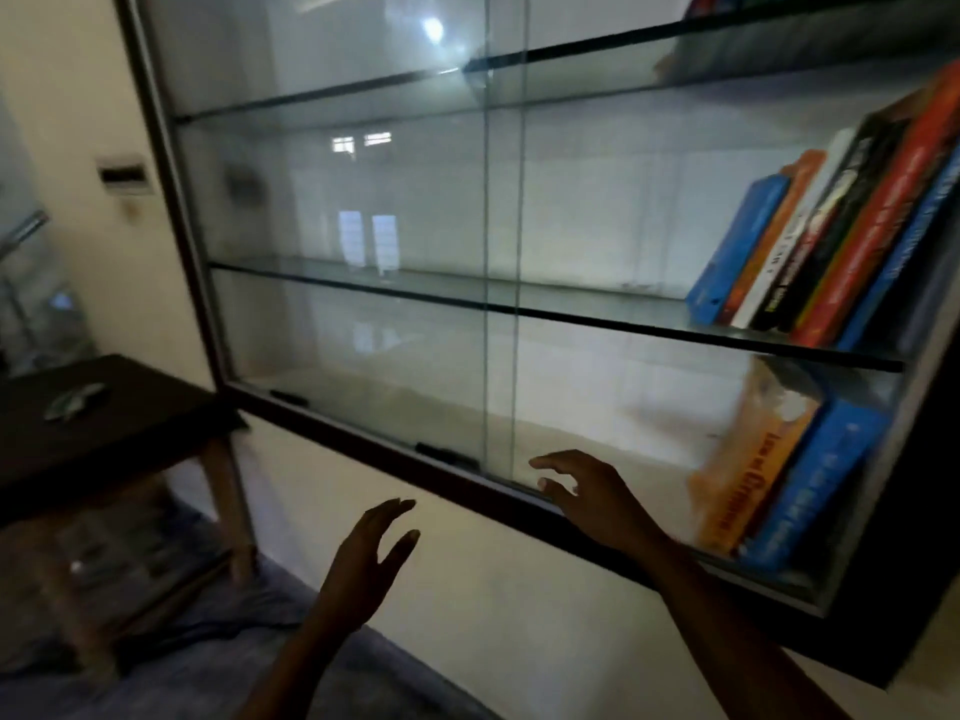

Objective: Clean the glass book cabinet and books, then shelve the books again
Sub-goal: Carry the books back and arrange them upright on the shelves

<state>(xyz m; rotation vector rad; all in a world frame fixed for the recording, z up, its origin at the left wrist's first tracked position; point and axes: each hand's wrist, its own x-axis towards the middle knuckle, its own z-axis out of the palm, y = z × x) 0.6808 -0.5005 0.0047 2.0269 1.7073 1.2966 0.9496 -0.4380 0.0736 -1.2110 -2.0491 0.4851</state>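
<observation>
Loosely spread right hand point(587, 498) by cabinet point(363, 446).

Sliding glass panes point(363, 210) are covering the cabinet point(374, 452) front, blocking the shelves. Behind them, leaning books point(821, 252) are filling the right end, the middle shelf point(415, 283) lying open leftward. A dark counter point(104, 423) is crowding the lower left.

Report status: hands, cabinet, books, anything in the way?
Left hand open, empty. Right hand open, empty, at cabinet lower frame. Middle-shelf books and bottom-shelf books lean at right. Nothing blocking the hands.
</observation>
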